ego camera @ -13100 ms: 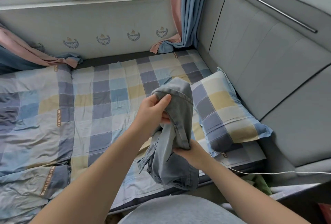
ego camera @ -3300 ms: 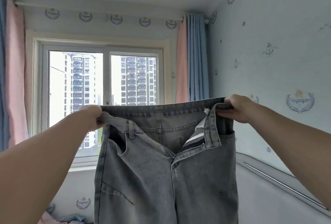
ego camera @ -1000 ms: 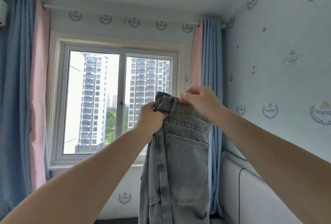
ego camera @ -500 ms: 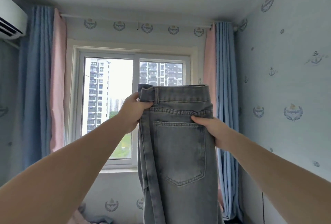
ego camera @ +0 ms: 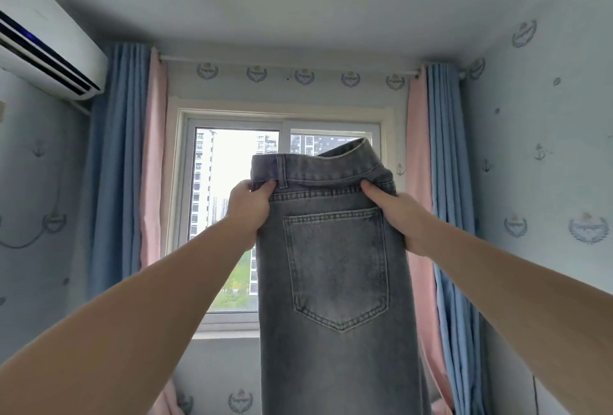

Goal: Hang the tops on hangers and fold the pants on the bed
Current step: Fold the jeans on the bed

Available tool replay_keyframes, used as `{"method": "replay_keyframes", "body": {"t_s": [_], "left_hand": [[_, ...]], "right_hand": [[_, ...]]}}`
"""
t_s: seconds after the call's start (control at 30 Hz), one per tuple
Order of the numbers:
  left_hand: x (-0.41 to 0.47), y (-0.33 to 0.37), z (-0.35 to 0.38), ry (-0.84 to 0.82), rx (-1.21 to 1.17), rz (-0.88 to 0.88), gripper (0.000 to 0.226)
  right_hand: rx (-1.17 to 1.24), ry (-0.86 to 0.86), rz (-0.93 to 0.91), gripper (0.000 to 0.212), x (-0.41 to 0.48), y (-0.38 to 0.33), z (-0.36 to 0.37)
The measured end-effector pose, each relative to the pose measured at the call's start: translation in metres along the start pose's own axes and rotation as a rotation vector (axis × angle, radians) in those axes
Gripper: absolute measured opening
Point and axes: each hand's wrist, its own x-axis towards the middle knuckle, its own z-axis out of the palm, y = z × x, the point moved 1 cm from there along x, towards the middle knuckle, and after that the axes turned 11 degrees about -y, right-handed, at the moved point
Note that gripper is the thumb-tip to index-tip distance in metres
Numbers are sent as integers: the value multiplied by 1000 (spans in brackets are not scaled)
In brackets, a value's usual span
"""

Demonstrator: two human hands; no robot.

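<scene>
My left hand [ego camera: 249,205] and right hand [ego camera: 394,212] grip the waistband of grey denim jeans [ego camera: 335,282] at centre frame; they look heavy and floppy.

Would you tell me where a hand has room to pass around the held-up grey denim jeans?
Free: left of the grey denim jeans, between the left hand and the left pink curtain; also above the waistband, below the white curtain rod. Crowded: beside the right hand, by the right pink curtain. No bed in view.
</scene>
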Motion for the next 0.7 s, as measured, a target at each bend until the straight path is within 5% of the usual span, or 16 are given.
{"method": "replay_keyframes", "body": {"t_s": [0.37, 0.7], "left_hand": [[-94, 103, -50, 165, 314, 257, 19], [-201, 170, -85, 112, 334, 172, 17]], "right_hand": [[-64, 91, -41, 71, -88, -93, 54], [-4, 113, -29, 62, -193, -130, 86]]}}
